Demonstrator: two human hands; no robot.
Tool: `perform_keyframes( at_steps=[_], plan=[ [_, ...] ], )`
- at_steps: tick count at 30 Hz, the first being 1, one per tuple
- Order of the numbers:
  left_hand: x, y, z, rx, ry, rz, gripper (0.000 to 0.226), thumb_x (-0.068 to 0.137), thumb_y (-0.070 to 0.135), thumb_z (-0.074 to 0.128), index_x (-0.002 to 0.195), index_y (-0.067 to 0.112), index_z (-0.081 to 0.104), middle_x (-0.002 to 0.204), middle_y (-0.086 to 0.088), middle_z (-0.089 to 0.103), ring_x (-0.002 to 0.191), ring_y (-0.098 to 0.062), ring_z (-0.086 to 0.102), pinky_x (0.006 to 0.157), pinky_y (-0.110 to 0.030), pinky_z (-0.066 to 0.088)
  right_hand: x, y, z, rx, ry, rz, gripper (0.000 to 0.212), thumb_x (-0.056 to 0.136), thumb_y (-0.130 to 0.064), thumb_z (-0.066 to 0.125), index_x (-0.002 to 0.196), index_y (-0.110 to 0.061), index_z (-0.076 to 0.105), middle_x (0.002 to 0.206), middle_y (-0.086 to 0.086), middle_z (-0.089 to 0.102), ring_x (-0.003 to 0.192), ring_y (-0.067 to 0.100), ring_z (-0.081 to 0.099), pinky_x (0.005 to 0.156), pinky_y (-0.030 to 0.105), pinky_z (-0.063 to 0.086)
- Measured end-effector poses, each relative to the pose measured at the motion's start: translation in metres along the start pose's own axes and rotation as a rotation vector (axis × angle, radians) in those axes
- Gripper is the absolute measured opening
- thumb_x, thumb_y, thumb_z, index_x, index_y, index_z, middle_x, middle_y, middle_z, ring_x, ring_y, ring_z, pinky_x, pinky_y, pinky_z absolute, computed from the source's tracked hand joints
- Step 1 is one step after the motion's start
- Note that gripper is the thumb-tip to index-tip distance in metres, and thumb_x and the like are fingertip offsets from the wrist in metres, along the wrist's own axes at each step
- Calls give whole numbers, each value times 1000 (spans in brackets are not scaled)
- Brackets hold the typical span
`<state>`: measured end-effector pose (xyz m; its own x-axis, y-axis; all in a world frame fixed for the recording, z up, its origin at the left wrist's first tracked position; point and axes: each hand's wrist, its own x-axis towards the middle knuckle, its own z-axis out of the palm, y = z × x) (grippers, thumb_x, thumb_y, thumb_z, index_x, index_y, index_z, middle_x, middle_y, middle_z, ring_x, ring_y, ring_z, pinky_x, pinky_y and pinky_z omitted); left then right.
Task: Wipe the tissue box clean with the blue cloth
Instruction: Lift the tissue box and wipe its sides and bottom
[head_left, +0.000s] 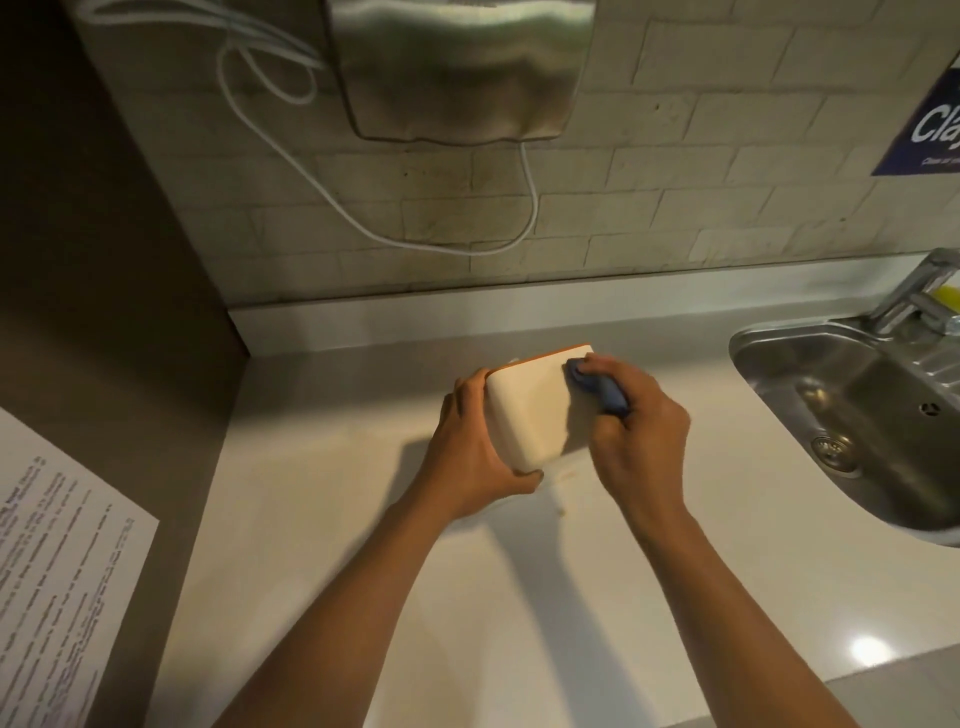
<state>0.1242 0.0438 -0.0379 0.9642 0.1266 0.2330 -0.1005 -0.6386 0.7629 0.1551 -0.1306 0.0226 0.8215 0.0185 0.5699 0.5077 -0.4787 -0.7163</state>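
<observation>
On the pale countertop (311, 519) left of the steel sink (831, 384), my left hand (467, 447) grips the cream tissue box (530, 410) tilted on its edge, while my right hand (639, 431), fingers curled, presses the bunched blue cloth (602, 387) against its upper right corner.

I read only "Cla", cut off by the frame edge, in white on the blue wall sign (930, 124); the printed sheet (57, 577) at left is too blurred to read
</observation>
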Motion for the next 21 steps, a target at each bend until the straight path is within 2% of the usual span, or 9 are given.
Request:
perform_keyframes(
  at_steps=[2, 5, 8, 10, 12, 14, 16, 17, 21],
  plan=[
    [-1, 2, 0, -6, 10, 2, 116, 53, 38, 96, 142, 32, 22, 130, 15, 30, 123, -16, 40, 96, -35, 47, 21, 0, 0, 22, -6, 107, 46, 71, -2, 44, 103, -17, 74, 103, -8, 71, 96, 5, 63, 89, 21, 51],
    [0, 4, 0, 28, 37, -18, 115, 53, 36, 96, 143, 25, 25, 128, 14, 30, 122, -18, 41, 95, -34, 45, 25, -13, 12, -58, -75, -52, 40, 71, 1, 50, 99, -14, 73, 104, -5, 71, 99, 12, 63, 91, 32, 51],
    [1, -3, 2, 7, 27, 21, 109, 56, 45, 89, 144, 24, 30, 135, 8, 37, 126, -18, 44, 99, -29, 41, -2, -28, 27, -119, -157, -194, 46, 64, 9, 55, 104, -5, 73, 114, 8, 69, 112, 18, 57, 105, 22, 37],
    [-1, -15, 4, 30, 37, 63, 77, 75, 57, 71, 141, 41, 35, 146, 6, 43, 135, -19, 46, 109, -32, 41, -25, -37, 31, -109, -220, -256, 40, 69, 7, 56, 104, -4, 73, 117, 10, 68, 118, 17, 52, 111, 18, 28],
    [-2, -16, 3, 128, 45, 68, 52, 91, 56, 53, 141, 54, 37, 157, 9, 39, 144, -20, 40, 116, -40, 38, -45, -36, 29, -145, -296, -348, 33, 79, -4, 51, 102, -8, 74, 118, 6, 68, 123, 18, 52, 113, 27, 32],
    [-2, -10, 5, 50, -5, 4, 69, 92, 41, 63, 150, 44, 27, 159, 4, 33, 142, -23, 40, 114, -38, 39, -56, -27, 22, -175, -337, -391, 31, 79, -5, 52, 100, -12, 74, 118, 0, 68, 126, 18, 53, 109, 36, 41],
    [-1, -1, 3, -21, 25, -50, 91, 76, 47, 75, 149, 36, 21, 147, 0, 37, 128, -22, 47, 105, -36, 45, -61, -18, 14, -144, -304, -397, 28, 81, -4, 54, 98, -13, 74, 116, -4, 69, 126, 15, 53, 107, 37, 43],
    [-1, 1, 2, -57, 15, -50, 98, 69, 52, 80, 146, 36, 20, 142, 1, 39, 124, -20, 48, 103, -37, 48, -63, -15, 10, -125, -279, -409, 26, 84, -7, 52, 97, -13, 74, 116, -4, 68, 126, 14, 53, 106, 36, 43],
    [-3, 2, 0, -80, -1, 24, 114, 55, 39, 95, 140, 44, 20, 135, 9, 37, 124, -18, 46, 100, -35, 49, -67, 1, 2, -43, -141, -448, 28, 94, -9, 47, 98, -7, 75, 116, -1, 68, 123, 18, 56, 105, 35, 43]
  ],
)
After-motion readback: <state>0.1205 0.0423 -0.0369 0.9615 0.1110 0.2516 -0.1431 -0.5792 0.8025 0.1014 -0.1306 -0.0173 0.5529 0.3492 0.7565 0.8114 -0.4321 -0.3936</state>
